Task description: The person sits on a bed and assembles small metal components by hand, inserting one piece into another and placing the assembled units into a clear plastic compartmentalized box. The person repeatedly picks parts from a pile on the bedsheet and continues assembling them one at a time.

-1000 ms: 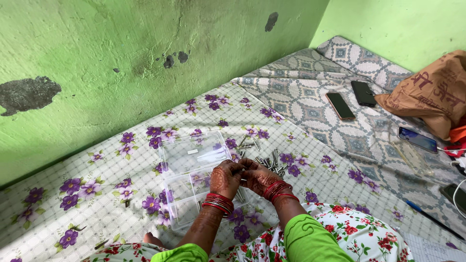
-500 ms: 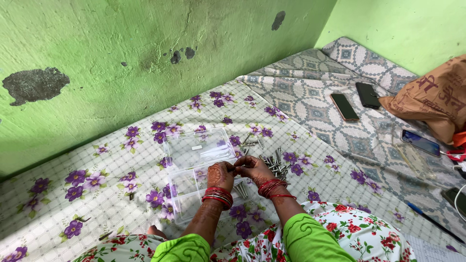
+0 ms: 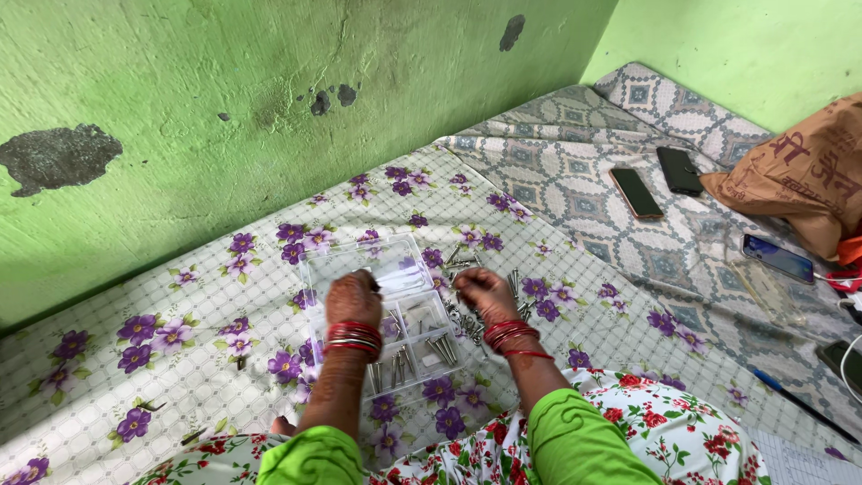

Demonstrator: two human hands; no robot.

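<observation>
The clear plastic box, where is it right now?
In the head view the clear plastic box lies on the flowered sheet, partly under the left hand, with loose metal screws to its right.

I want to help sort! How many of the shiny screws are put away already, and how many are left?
Some screws already lie in the clear box's compartments. The left hand hovers over the box; the right hand reaches the loose pile on the flowered sheet. That scattered pile remains outside.
</observation>
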